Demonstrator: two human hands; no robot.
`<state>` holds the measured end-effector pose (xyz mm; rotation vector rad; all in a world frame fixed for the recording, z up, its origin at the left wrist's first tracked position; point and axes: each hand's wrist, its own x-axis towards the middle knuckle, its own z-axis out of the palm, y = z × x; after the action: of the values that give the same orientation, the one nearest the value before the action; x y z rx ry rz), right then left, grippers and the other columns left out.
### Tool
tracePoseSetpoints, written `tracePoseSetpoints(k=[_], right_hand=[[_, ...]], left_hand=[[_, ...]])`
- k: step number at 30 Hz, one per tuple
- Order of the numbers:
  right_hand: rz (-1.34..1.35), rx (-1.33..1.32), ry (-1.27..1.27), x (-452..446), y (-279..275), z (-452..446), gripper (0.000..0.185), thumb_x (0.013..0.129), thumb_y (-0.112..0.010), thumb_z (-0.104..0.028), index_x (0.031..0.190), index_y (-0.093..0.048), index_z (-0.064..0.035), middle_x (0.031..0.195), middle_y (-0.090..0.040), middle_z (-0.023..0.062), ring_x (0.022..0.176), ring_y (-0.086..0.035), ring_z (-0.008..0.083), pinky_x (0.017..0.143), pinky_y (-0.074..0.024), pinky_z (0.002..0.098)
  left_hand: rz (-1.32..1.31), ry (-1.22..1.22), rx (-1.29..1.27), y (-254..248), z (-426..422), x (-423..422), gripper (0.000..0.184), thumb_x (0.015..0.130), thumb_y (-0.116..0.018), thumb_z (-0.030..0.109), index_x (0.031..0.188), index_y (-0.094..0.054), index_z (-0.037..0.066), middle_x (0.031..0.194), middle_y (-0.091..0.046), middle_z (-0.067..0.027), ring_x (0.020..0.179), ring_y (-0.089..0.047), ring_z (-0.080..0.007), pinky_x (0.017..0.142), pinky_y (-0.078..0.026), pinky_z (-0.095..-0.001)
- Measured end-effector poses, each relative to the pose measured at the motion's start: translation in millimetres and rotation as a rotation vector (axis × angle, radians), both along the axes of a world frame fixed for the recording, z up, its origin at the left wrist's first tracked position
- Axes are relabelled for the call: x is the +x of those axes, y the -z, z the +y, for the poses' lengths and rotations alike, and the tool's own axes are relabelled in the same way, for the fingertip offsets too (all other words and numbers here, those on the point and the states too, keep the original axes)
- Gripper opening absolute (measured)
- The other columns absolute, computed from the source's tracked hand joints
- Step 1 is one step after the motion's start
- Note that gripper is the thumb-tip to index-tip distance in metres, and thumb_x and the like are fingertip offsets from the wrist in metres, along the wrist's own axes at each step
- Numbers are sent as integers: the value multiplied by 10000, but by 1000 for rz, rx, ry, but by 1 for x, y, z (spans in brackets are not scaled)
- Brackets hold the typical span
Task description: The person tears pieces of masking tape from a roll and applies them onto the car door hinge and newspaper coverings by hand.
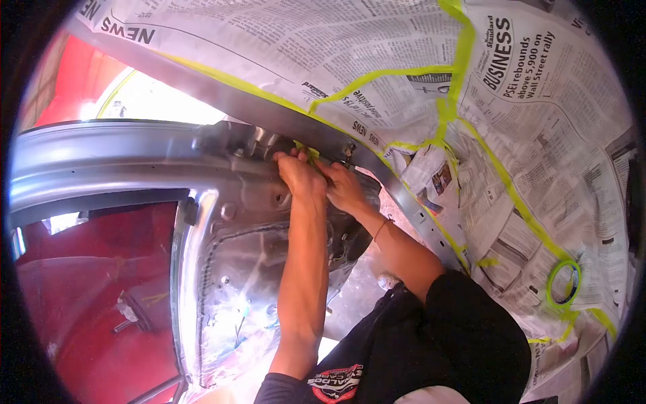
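At the edge of the silver car door (269, 182), my left hand (301, 175) and my right hand (343, 187) work close together near a metal hinge (268, 143). A strip of yellow-green masking tape (311, 153) shows at their fingertips, against the gap between door and car body. Both hands have their fingers closed on it, though my left hand and wrist partly cover my right fingers. The taped area behind the fingers is partly hidden.
Newspaper sheets (531, 155) held by yellow-green tape cover the car body above and to the right. A tape roll (563, 283) rests against the newspaper. The door's window glass (101, 296) is at lower left, and a metal sill (269, 111) runs diagonally past the hands.
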<state>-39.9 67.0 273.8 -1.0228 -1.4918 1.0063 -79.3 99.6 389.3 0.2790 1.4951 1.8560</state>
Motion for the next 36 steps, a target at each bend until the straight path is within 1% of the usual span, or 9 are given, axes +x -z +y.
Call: tracePoseSetpoints(k=[11, 15, 17, 19, 24, 26, 29, 34, 36], right_hand=[[-37, -47, -153, 13, -13, 16, 602, 831, -554, -186, 1418, -426, -217, 908, -598, 181, 904, -592, 379, 785, -473, 453], [-94, -88, -189, 8, -7, 23, 615, 834, -561, -220, 1427, -403, -186, 1135, -609, 192, 1046, -588, 380, 864, -480, 450], [-20, -89, -219, 8, -9, 24, 616, 838, -570, -245, 1427, -401, -178, 1205, -598, 193, 1090, -579, 384, 893, -479, 442], [56, -147, -275, 5, -8, 27, 628, 842, -589, -289, 1429, -394, -184, 1254, -576, 194, 1117, -571, 385, 915, -473, 434], [14, -102, -295, 8, -3, 30, 671, 844, -593, -279, 1454, -336, -173, 1217, -590, 214, 1073, -586, 412, 917, -473, 458], [-22, -154, -342, 20, -15, 25, 672, 840, -587, -245, 1455, -327, -173, 1222, -583, 227, 1078, -575, 430, 935, -462, 486], [-187, -208, -335, 19, -13, 19, 723, 835, -576, -225, 1483, -258, -182, 1226, -587, 221, 1093, -572, 423, 956, -456, 485], [-137, 91, -214, 9, -3, 24, 820, 777, -572, -231, 1496, -203, -92, 987, -662, 236, 892, -656, 378, 782, -530, 443], [-164, -80, -357, 38, -41, 25, 808, 768, -577, -219, 1481, -228, -69, 920, -670, 231, 850, -661, 382, 757, -535, 449]], left_hand=[[-12, 66, 58, 3, -1, 1, 452, 1029, -260, 415, 1105, -456, 14, 1057, -490, -88, 937, -459, -197, 893, -396, -326], [-59, 109, 76, 18, 3, -15, 449, 1032, -261, 414, 1085, -465, 18, 1035, -500, -76, 918, -468, -187, 874, -406, -314], [3, 39, 38, 18, 4, -16, 299, 951, -276, 279, 997, -471, 57, 1022, -519, -106, 957, -498, -262, 914, -416, -421], [-22, 53, 46, 24, 6, -23, 304, 950, -283, 289, 1004, -466, 51, 1038, -513, -111, 971, -493, -268, 924, -409, -423], [16, 43, 38, 13, 0, -9, 353, 957, -309, 359, 1030, -454, 46, 1084, -493, -125, 1005, -476, -285, 957, -391, -429], [39, 84, 9, 16, 1, -17, 536, 1019, -274, 461, 1207, -443, -11, 1205, -492, -131, 1085, -494, -241, 970, -394, -349], [-79, 166, 4, -6, -13, 0, 612, 1014, -256, 487, 1319, -376, -29, 1326, -440, -170, 1198, -450, -271, 1045, -339, -390], [27, 196, 54, 2, -14, 1, 687, 1004, -240, 529, 1392, -290, -36, 1429, -349, -198, 1293, -369, -290, 1101, -273, -408], [85, 185, 62, 1, -12, 1, 707, 1001, -234, 540, 1411, -264, -36, 1460, -315, -204, 1321, -342, -295, 1111, -259, -409]])
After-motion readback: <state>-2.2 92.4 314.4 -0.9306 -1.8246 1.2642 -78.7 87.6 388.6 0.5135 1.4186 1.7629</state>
